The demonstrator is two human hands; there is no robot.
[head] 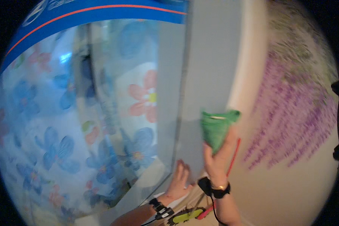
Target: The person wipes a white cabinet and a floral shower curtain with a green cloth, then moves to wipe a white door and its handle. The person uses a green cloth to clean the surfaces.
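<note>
My right hand (219, 155) grips a green cloth (217, 127), which bunches up past my fingertips over the grey side panel (212, 70) of a tall cabinet with a see-through front. My left hand (180, 182), holding nothing, is spread with its fingers apart at the lower part of the same grey frame. To the left spreads the cabinet's front pane (53, 113), with blue and pink flowers showing on it or through it. The picture is blurred, so I cannot tell exactly where the cloth touches.
Across the cabinet's top runs a blue band (101, 10) with a red line and writing. The wall (271, 195) at right carries purple flower decoration (296, 118). Below my hands are a lime-green brush or mop head (188, 216) and a thin red handle (234, 158). Both wrists wear cabled straps.
</note>
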